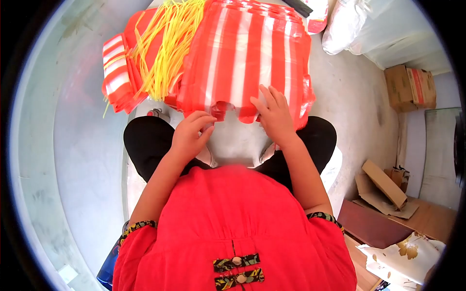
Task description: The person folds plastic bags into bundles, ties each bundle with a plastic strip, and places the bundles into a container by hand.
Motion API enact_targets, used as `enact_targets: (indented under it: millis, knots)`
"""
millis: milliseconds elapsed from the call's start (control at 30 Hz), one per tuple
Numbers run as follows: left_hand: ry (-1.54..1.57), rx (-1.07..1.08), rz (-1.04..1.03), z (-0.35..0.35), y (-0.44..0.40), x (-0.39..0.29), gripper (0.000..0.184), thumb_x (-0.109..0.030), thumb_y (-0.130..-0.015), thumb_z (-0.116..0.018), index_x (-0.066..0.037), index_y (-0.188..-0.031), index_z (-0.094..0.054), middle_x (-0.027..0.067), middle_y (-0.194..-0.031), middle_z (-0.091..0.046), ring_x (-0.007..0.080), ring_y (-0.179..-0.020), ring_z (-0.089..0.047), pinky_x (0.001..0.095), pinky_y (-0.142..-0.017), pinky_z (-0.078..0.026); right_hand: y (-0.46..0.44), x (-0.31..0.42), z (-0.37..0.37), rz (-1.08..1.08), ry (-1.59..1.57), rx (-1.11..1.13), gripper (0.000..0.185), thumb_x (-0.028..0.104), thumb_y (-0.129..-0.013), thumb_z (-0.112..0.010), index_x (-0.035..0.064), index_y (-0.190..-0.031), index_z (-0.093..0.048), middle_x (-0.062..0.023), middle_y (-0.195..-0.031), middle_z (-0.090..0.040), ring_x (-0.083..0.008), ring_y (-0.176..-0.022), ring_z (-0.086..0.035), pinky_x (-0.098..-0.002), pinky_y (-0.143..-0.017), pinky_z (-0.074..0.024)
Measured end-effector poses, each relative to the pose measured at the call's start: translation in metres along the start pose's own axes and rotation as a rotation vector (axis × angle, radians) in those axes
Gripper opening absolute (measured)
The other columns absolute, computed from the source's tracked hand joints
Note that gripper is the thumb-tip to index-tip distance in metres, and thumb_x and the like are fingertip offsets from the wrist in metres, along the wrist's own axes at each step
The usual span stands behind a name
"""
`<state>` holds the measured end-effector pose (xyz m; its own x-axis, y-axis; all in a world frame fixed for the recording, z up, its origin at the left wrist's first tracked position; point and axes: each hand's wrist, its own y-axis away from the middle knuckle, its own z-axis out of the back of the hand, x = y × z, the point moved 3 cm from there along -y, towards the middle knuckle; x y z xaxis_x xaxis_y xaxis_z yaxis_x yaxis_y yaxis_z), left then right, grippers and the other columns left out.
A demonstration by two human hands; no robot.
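A thick stack of red-and-white striped plastic bags (250,53) lies in front of me, its near edge with a cut-out facing me. My left hand (193,133) is at the near left corner of the stack. Its fingers are loosely bent, with the thumb apart from the forefinger and the fingertips by the plastic edge. My right hand (275,115) rests its spread fingertips on the near right part of the top bag. Nothing shows gripped in either hand. A bunch of yellow plastic strips (167,48) hangs across the left side of the stack.
A folded striped bundle (116,72) lies left of the yellow strips. On the right stand a cardboard box (402,89) and an opened carton (383,186). A whitish plastic sack (343,26) is at the back right. My knees flank the near edge of the stack.
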<state>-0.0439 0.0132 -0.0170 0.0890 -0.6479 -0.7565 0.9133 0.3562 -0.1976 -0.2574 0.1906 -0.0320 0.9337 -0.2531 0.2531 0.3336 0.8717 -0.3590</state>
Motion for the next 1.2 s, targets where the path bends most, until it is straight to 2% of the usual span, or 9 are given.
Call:
enact_targets:
  millis: [100, 267, 367, 467, 667, 767, 867, 1067, 1200]
  knots:
    - [0.031, 0.063, 0.008, -0.01, -0.007, -0.008, 0.028, -0.009, -0.089, -0.071, -0.004, -0.117, -0.069, 0.0121, -0.116, -0.066, 0.0281, -0.089, -0.068, 0.0344, -0.077, -0.056, 0.0, 0.002, -0.008, -0.044, -0.093, -0.055, 0.043, 0.007, -0.082, -0.071, 0.0099, -0.124, -0.065, -0.0178, -0.144, -0.054, -0.0413, -0.133, -0.049, -0.0499, -0.112, -0.0407]
    - [0.117, 0.144, 0.107, -0.03, -0.013, -0.018, 0.046, -0.006, -0.086, -0.074, -0.005, -0.131, -0.062, 0.0125, -0.119, -0.065, 0.0275, -0.097, -0.067, 0.0352, -0.082, -0.055, -0.004, 0.012, 0.006, 0.235, -0.013, -0.077, 0.044, 0.004, -0.075, -0.074, 0.0064, -0.119, -0.067, -0.015, -0.141, -0.057, -0.0382, -0.13, -0.052, -0.0472, -0.108, -0.0451]
    - [0.0, 0.104, -0.063, -0.034, -0.02, -0.028, 0.048, -0.008, -0.084, -0.076, -0.006, -0.13, -0.061, 0.0144, -0.121, -0.062, 0.0326, -0.108, -0.063, 0.0405, -0.09, -0.054, -0.005, 0.015, 0.014, 0.192, -0.114, -0.067, 0.042, 0.003, -0.075, -0.073, 0.0058, -0.117, -0.067, -0.0135, -0.14, -0.059, -0.0367, -0.128, -0.054, -0.0465, -0.106, -0.0466]
    - [-0.021, 0.036, -0.099, -0.035, -0.031, -0.043, 0.048, -0.007, -0.08, -0.079, -0.006, -0.125, -0.062, 0.0136, -0.119, -0.061, 0.0348, -0.113, -0.06, 0.0423, -0.097, -0.05, -0.005, 0.015, 0.02, 0.104, -0.263, -0.043, 0.044, -0.001, -0.079, -0.071, 0.007, -0.123, -0.07, -0.0126, -0.142, -0.06, -0.0365, -0.133, -0.051, -0.0463, -0.11, -0.0428]
    - [-0.179, -0.043, -0.17, -0.039, -0.058, -0.048, 0.049, -0.008, -0.078, -0.082, -0.005, -0.123, -0.063, 0.0154, -0.123, -0.06, 0.0356, -0.111, -0.06, 0.0433, -0.096, -0.05, -0.003, 0.003, 0.017, 0.055, -0.389, 0.04, 0.038, 0.003, -0.092, -0.061, 0.0053, -0.129, -0.068, -0.0113, -0.145, -0.059, -0.0359, -0.135, -0.049, -0.0469, -0.113, -0.0395]
    - [-0.135, -0.101, -0.213, -0.041, -0.068, -0.054, 0.041, -0.009, -0.075, -0.083, -0.004, -0.113, -0.067, 0.0128, -0.112, -0.063, 0.0346, -0.105, -0.059, 0.0426, -0.089, -0.05, -0.004, -0.005, 0.012, -0.06, -0.526, 0.029, 0.036, 0.007, -0.096, -0.056, 0.0023, -0.131, -0.066, -0.0125, -0.145, -0.059, -0.0354, -0.135, -0.049, -0.0448, -0.112, -0.0399]
    - [-0.155, -0.149, -0.159, -0.04, -0.074, -0.059, 0.035, -0.009, -0.073, -0.084, -0.004, -0.104, -0.069, 0.0116, -0.108, -0.064, 0.0338, -0.102, -0.059, 0.0429, -0.088, -0.05, -0.015, -0.001, 0.027, -0.167, -0.722, 0.026, 0.034, 0.016, -0.099, -0.057, -0.0031, -0.126, -0.065, -0.0195, -0.134, -0.063, -0.0369, -0.122, -0.058, -0.046, -0.105, -0.0444]
    - [-0.284, -0.185, -0.251, -0.041, -0.09, -0.054, 0.031, -0.008, -0.069, -0.083, -0.005, -0.097, -0.07, 0.0084, -0.103, -0.068, 0.0336, -0.1, -0.06, 0.0435, -0.087, -0.05, -0.018, 0.01, 0.033, -0.049, -0.561, 0.045, 0.036, 0.012, -0.099, -0.054, -0.0025, -0.13, -0.064, -0.0192, -0.136, -0.063, -0.0372, -0.129, -0.054, -0.0416, -0.11, -0.0419]
    - [-0.224, -0.185, -0.335, -0.039, -0.092, -0.046, 0.029, 0.003, -0.066, -0.074, -0.006, -0.093, -0.067, 0.0081, -0.097, -0.069, 0.0341, -0.098, -0.062, 0.0428, -0.085, -0.05, -0.012, 0.011, 0.046, 0.004, -0.484, -0.015, 0.034, 0.012, -0.099, -0.056, -0.0022, -0.128, -0.065, -0.0185, -0.133, -0.065, -0.0374, -0.126, -0.056, -0.0416, -0.109, -0.0435]
